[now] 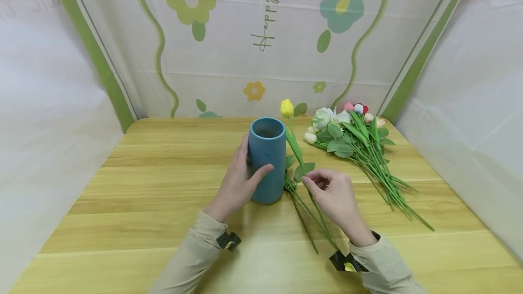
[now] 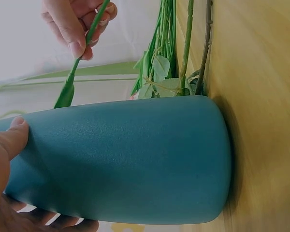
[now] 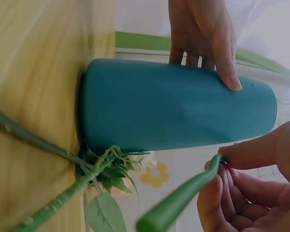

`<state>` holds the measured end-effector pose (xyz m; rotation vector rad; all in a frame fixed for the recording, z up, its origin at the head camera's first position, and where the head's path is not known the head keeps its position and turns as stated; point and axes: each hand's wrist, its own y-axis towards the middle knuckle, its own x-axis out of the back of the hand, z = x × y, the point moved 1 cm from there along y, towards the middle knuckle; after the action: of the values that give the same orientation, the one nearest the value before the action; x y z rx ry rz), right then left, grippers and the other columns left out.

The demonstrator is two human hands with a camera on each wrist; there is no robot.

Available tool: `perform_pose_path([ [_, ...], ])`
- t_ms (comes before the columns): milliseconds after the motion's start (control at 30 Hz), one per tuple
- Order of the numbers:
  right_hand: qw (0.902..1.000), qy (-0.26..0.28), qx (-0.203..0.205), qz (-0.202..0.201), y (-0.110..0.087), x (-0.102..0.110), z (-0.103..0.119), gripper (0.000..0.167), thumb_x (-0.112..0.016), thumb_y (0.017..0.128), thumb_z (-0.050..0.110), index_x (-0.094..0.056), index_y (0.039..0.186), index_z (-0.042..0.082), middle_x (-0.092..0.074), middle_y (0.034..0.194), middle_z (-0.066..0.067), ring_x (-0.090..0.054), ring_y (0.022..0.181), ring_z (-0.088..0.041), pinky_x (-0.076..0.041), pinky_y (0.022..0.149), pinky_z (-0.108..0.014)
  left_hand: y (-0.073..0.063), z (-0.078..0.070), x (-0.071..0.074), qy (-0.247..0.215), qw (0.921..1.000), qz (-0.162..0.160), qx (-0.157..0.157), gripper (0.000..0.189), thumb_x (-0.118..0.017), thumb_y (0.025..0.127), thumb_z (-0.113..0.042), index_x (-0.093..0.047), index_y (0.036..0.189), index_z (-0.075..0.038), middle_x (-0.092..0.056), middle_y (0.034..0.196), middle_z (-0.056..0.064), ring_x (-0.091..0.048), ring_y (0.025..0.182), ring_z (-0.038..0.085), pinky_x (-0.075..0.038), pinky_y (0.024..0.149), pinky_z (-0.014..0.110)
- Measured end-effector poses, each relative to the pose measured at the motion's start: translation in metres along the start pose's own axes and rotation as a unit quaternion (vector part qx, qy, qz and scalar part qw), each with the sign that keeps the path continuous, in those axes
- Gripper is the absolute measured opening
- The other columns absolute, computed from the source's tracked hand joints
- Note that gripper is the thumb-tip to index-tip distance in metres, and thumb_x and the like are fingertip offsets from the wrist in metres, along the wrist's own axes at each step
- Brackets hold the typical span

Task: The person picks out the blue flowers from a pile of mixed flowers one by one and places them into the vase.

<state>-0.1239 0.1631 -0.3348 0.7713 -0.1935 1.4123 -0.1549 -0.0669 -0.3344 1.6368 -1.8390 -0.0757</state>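
A blue vase (image 1: pixel 267 167) stands upright on the table, its mouth facing up. My left hand (image 1: pixel 239 178) grips it from the left, thumb across the front and fingers round the far side. To the vase's right, my right hand (image 1: pixel 333 194) pinches the green stem of a yellow tulip (image 1: pixel 287 109) between thumb and fingertips. The tulip's bloom rises beside the vase's rim, outside it. In the right wrist view the cut end of the tulip stem (image 3: pixel 157 217) points toward the camera. Below it, other stems with leaves (image 3: pixel 106 212) lie on the table by the vase's base.
A bunch of artificial flowers (image 1: pixel 359 135), white, pink and red with long green stems, lies at the right back of the wooden table (image 1: pixel 163 185). A white printed cloth (image 1: pixel 229 49) hangs behind the table's far edge, with pale sheets at both sides.
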Motion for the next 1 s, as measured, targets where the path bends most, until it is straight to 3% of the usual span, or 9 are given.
perform_pose_path([
  [233,0.9995,-0.001,0.013,0.030,-0.003,-0.012,0.002,0.005,-0.075,0.088,0.008,-0.074,0.084,0.005,-0.064,0.069,0.004,-0.057,0.060,-0.012,-0.049,0.055,-0.027,-0.001,0.000,0.001,0.006,1.0000,-0.003,0.002,0.091,-0.066,0.094,-0.039,-0.007,0.159,-0.017,-0.025,0.157,0.009,-0.029,0.140,0.022,-0.031,0.109,0.049],
  [600,0.9931,-0.060,0.018,0.099,-0.001,-0.028,-0.007,0.008,-0.075,0.085,0.003,-0.074,0.078,0.007,-0.063,0.069,0.007,-0.056,0.062,-0.009,-0.049,0.058,-0.029,0.000,-0.002,0.001,0.009,0.9999,0.003,0.008,0.090,-0.065,0.095,-0.040,-0.006,0.159,-0.019,-0.024,0.158,0.008,-0.027,0.141,0.022,-0.030,0.110,0.050],
  [867,0.9862,-0.118,0.023,0.114,0.000,-0.032,-0.010,0.012,-0.076,0.083,0.003,-0.071,0.074,0.010,-0.061,0.067,0.007,-0.056,0.061,-0.007,-0.050,0.058,-0.030,0.000,0.000,0.001,0.010,0.9998,0.008,0.014,0.090,-0.064,0.095,-0.040,-0.004,0.159,-0.020,-0.022,0.158,0.008,-0.025,0.142,0.021,-0.029,0.110,0.048],
  [1000,0.9823,-0.139,0.003,0.126,-0.001,-0.033,-0.009,0.014,-0.077,0.083,0.005,-0.070,0.072,0.011,-0.060,0.064,0.008,-0.054,0.058,-0.008,-0.049,0.055,-0.031,0.000,0.001,0.002,0.009,0.9999,0.009,0.011,0.090,-0.064,0.095,-0.040,-0.004,0.159,-0.021,-0.023,0.158,0.007,-0.026,0.141,0.022,-0.030,0.110,0.049],
])
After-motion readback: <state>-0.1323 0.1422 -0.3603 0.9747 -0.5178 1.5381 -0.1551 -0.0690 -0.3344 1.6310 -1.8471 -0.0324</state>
